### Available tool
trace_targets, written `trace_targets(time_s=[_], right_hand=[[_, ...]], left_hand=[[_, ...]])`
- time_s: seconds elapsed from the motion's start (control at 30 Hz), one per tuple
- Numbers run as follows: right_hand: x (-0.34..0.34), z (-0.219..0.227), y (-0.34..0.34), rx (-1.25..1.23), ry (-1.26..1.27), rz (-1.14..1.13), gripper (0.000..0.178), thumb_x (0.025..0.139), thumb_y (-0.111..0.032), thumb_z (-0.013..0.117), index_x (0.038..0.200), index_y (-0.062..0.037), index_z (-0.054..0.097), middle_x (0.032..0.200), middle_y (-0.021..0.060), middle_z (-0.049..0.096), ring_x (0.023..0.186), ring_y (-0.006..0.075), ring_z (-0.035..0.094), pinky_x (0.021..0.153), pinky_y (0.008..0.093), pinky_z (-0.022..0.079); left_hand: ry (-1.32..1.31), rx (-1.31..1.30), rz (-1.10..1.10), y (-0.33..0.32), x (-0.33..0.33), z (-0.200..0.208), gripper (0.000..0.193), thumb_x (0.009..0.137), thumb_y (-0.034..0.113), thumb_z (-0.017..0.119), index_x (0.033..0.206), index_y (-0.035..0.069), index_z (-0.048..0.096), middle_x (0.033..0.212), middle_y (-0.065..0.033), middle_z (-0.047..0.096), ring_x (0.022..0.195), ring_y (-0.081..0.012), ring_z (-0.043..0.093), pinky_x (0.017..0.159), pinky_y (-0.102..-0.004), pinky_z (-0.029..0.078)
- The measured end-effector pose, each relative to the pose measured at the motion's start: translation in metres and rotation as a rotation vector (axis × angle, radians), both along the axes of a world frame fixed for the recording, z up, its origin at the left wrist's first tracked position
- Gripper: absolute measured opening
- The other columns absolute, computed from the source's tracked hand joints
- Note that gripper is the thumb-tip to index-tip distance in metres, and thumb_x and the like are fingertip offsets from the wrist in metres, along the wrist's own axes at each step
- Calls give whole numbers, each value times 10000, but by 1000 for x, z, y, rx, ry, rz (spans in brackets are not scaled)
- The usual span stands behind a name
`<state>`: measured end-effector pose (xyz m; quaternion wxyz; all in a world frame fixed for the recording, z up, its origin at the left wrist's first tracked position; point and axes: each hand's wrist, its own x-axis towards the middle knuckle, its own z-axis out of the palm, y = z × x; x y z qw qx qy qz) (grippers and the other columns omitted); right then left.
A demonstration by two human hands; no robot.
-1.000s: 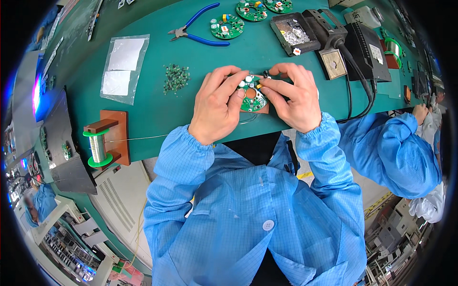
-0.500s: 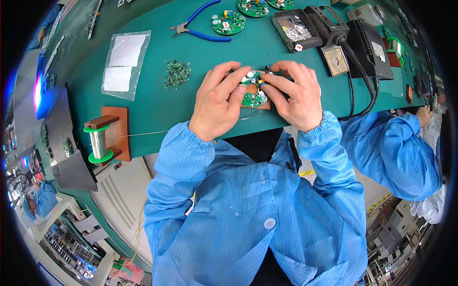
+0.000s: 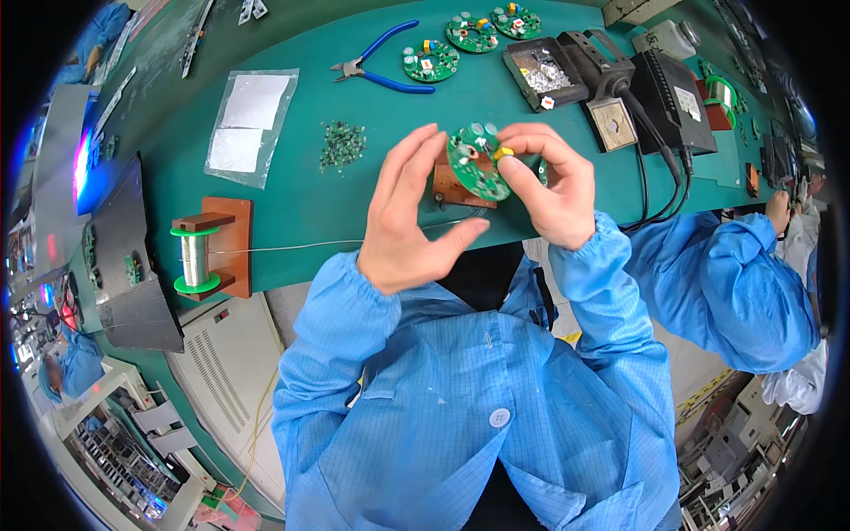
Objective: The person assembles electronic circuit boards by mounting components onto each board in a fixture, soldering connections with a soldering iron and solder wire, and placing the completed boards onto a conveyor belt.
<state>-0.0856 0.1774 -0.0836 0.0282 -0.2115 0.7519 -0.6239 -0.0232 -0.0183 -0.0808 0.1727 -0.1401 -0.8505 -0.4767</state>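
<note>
- Nearest, blue sleeves of a lab coat [image 3: 469, 380] rise from the lower edge toward the green bench [image 3: 301, 190].
- The left hand [image 3: 409, 221] is lifted above the bench edge, fingers [image 3: 416, 159] spread and loose, gripping nothing; its fingertips stand just left of the round green circuit board [image 3: 476, 164], close to its rim, though actual contact cannot be told.
- The right hand [image 3: 551, 181] pinches that board by its right side, thumb and forefinger closed on the rim beside a small yellow component [image 3: 503, 153]; the board is tilted up, held between both hands above a brown wooden block [image 3: 453, 188].
- To the left, a solder wire spool [image 3: 195, 257] stands on a wooden stand.
- Farther, a pile of small green parts [image 3: 342, 146] and a clear plastic bag [image 3: 250, 124].
- Farthest, blue-handled cutters [image 3: 376, 71], three more round boards [image 3: 469, 34] and a soldering station [image 3: 677, 97].
</note>
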Motion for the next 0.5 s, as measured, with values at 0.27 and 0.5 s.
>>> trace_targets(time_s=[0.27,0.5], right_hand=[[34,22,-11,-754,-780,395,442,921,-181,598,1277,64,505,1155,236,603,982,284,624,832,379,530],[44,17,-14,-1112,-885,585,439,953,-133,571,1331,71,479,1313,213,553,1168,340,584,1023,466,464]], left_hand=[[207,182,80,19,5,39,660,703,147,858,1250,-67,558,1165,-207,608,1020,-291,629,862,-367,525],[247,200,81,19,7,46,627,694,154,859,1212,-66,584,1121,-193,617,991,-268,628,830,-341,518]])
